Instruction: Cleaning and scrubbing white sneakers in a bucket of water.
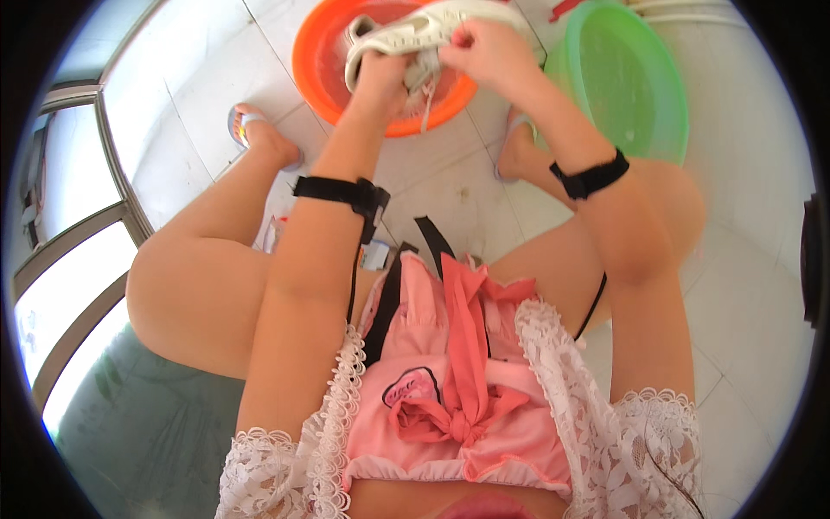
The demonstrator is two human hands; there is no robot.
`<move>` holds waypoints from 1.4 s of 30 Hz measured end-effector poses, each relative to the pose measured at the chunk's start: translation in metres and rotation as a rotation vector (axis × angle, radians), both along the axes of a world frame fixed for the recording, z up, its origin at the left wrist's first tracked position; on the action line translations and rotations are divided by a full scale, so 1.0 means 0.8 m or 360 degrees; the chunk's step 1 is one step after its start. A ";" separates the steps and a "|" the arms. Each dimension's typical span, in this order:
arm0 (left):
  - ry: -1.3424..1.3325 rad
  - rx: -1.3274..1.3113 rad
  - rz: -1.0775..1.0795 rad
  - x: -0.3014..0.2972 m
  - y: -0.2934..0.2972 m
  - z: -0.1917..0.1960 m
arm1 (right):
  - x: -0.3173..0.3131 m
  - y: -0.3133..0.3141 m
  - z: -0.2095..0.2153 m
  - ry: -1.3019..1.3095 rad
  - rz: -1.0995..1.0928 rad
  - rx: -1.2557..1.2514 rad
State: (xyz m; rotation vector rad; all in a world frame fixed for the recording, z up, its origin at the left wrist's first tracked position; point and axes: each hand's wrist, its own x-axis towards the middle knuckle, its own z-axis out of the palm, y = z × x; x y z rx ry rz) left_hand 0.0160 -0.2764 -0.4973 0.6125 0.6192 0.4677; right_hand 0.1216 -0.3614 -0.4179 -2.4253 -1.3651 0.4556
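Observation:
A white sneaker is held over an orange basin that stands on the tiled floor at the top of the view. My left hand is shut on the shoe's lower part, where its wet laces hang down. My right hand is shut on the shoe's upper edge near the opening. Both wrists carry black straps. Inside the basin the bottom looks wet, though the shoe and my hands hide most of it.
A green basin stands to the right of the orange one. My feet in sandals rest on white floor tiles either side of the basins. A window frame runs along the left.

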 end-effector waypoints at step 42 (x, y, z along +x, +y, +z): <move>-0.0047 -0.0363 0.0005 -0.025 0.002 -0.022 | -0.034 -0.017 0.001 -0.0074 0.0250 -0.0179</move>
